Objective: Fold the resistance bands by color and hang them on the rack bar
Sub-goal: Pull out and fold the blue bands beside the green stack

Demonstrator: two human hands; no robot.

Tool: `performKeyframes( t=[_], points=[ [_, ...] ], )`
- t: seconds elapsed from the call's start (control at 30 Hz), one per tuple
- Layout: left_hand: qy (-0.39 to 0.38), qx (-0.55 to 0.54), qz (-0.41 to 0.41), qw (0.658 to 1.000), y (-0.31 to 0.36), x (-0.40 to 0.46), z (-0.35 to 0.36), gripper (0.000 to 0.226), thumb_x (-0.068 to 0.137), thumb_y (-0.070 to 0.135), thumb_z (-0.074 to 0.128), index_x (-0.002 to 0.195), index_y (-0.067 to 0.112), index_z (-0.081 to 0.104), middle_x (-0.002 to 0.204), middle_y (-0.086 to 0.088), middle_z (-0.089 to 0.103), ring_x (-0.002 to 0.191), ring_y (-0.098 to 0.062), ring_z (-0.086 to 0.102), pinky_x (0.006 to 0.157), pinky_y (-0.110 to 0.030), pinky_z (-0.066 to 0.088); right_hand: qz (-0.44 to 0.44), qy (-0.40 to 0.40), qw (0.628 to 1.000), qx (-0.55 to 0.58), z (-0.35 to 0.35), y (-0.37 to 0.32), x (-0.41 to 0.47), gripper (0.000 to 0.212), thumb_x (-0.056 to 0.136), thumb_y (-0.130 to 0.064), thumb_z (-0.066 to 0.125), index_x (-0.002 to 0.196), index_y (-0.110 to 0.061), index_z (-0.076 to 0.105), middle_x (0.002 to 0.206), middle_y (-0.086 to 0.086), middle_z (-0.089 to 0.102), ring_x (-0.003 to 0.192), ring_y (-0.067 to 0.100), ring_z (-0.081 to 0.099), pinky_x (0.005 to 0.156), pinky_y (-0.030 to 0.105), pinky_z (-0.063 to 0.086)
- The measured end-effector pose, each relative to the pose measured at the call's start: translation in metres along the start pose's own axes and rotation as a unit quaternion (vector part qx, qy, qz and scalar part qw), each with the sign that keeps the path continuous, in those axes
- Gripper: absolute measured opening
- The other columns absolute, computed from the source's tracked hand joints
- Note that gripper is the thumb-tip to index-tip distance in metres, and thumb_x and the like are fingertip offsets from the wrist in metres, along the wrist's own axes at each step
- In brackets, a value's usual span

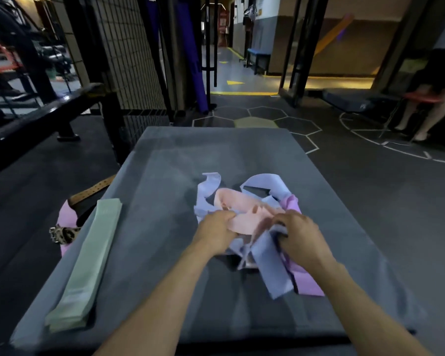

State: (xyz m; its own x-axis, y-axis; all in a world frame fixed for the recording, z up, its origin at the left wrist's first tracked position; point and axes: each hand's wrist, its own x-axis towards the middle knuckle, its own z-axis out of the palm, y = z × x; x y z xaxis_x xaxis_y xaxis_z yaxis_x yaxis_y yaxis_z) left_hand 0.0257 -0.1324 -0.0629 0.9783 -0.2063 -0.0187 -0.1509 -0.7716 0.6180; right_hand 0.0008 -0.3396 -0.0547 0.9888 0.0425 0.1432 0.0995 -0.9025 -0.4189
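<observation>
both hands clench the peach band (244,217) at the heap's centre: my left hand (216,231) at 9 o'clock, right hand (299,236) at 3. lilac bands (272,268) loop over it, so i judge pulling could drag them off the desk (165,155), toward the folded green stack (88,263).

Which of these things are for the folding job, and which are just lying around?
For the job:
- peach band, held by left hand and right hand
- blue bands
- pink band
- folded green bands
- padded table

Just lying around:
- brown belt
- leopard-print strap
- blue bench
</observation>
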Motion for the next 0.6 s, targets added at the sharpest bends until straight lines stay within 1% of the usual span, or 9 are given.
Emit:
performKeyframes(
  t=[0.1,0.2,0.27,0.3,0.37,0.43,0.5,0.57,0.6],
  points=[
    [0.006,-0.104,0.046,0.993,0.029,0.005,0.017,0.023,0.093,0.024,0.065,0.115,0.021,0.071,0.104,0.002,0.070,0.102,-0.024,0.066,0.077,-0.025,0.045,0.010,0.072,0.997,-0.017,-0.013,0.014,-0.002,0.017,0.080,-0.006,0.051,0.086,-0.018,0.062,0.083,0.003,0.056,0.069,0.030,0.055,0.058,0.034,0.040],
    [0.037,-0.160,0.075,0.984,0.050,0.011,0.022,0.043,0.091,0.021,0.068,0.133,0.027,0.062,0.126,0.013,0.065,0.113,-0.010,0.060,0.090,-0.014,0.043,0.004,0.152,0.988,0.033,-0.027,0.022,-0.002,0.017,0.086,0.001,0.056,0.088,-0.013,0.064,0.097,0.002,0.055,0.071,0.024,0.051,0.065,0.031,0.036],
    [0.013,-0.151,0.070,0.986,0.053,0.012,0.020,0.054,0.090,0.021,0.070,0.140,0.031,0.053,0.124,0.016,0.058,0.107,-0.004,0.054,0.083,-0.008,0.038,0.008,0.145,0.989,0.037,-0.028,0.029,-0.001,0.017,0.088,-0.001,0.054,0.092,-0.013,0.065,0.105,-0.001,0.053,0.077,0.022,0.053,0.069,0.029,0.038],
    [-0.013,-0.140,0.072,0.988,0.051,0.012,0.017,0.058,0.089,0.023,0.072,0.141,0.032,0.049,0.123,0.016,0.055,0.105,-0.006,0.054,0.085,-0.013,0.042,0.010,0.122,0.992,0.023,-0.026,0.033,0.000,0.019,0.087,-0.002,0.055,0.096,-0.015,0.065,0.109,0.000,0.054,0.082,0.024,0.056,0.071,0.030,0.040],
    [-0.056,-0.105,0.084,0.989,0.039,0.010,0.011,0.060,0.084,0.025,0.074,0.137,0.033,0.047,0.124,0.011,0.053,0.101,-0.016,0.059,0.089,-0.030,0.052,0.017,0.051,0.998,-0.010,-0.021,0.040,0.001,0.037,0.084,-0.003,0.054,0.111,-0.025,0.065,0.118,0.001,0.055,0.095,0.029,0.059,0.078,0.035,0.048],
    [-0.084,-0.099,0.089,0.987,0.027,0.006,-0.001,0.057,0.080,0.021,0.074,0.130,0.033,0.050,0.120,0.011,0.054,0.093,-0.020,0.064,0.085,-0.037,0.058,0.043,-0.008,0.998,-0.050,-0.021,0.044,-0.001,0.053,0.084,-0.007,0.050,0.127,-0.036,0.058,0.128,0.001,0.054,0.106,0.034,0.057,0.088,0.043,0.051],
    [-0.072,-0.118,0.081,0.987,0.013,0.006,-0.017,0.049,0.081,0.013,0.073,0.124,0.031,0.057,0.115,0.015,0.059,0.084,-0.016,0.062,0.080,-0.027,0.056,0.066,-0.007,0.996,-0.064,-0.025,0.045,-0.001,0.058,0.083,-0.006,0.049,0.133,-0.036,0.054,0.133,0.001,0.053,0.111,0.036,0.054,0.093,0.046,0.049],
    [0.000,-0.090,0.060,0.994,-0.002,0.004,-0.034,0.035,0.084,0.010,0.071,0.112,0.032,0.065,0.108,0.016,0.067,0.075,-0.008,0.059,0.073,-0.012,0.047,0.062,0.022,0.996,-0.064,-0.031,0.043,0.000,0.062,0.079,-0.002,0.047,0.129,-0.037,0.058,0.131,-0.003,0.055,0.113,0.033,0.052,0.092,0.043,0.049],
    [0.038,-0.065,0.049,0.996,-0.011,0.004,-0.041,0.031,0.085,0.011,0.071,0.108,0.032,0.066,0.106,0.015,0.069,0.074,-0.007,0.061,0.070,-0.011,0.045,0.051,0.037,0.996,-0.065,-0.032,0.041,0.000,0.061,0.079,-0.002,0.046,0.126,-0.038,0.060,0.128,-0.005,0.057,0.111,0.031,0.053,0.090,0.042,0.049]
  ],
)
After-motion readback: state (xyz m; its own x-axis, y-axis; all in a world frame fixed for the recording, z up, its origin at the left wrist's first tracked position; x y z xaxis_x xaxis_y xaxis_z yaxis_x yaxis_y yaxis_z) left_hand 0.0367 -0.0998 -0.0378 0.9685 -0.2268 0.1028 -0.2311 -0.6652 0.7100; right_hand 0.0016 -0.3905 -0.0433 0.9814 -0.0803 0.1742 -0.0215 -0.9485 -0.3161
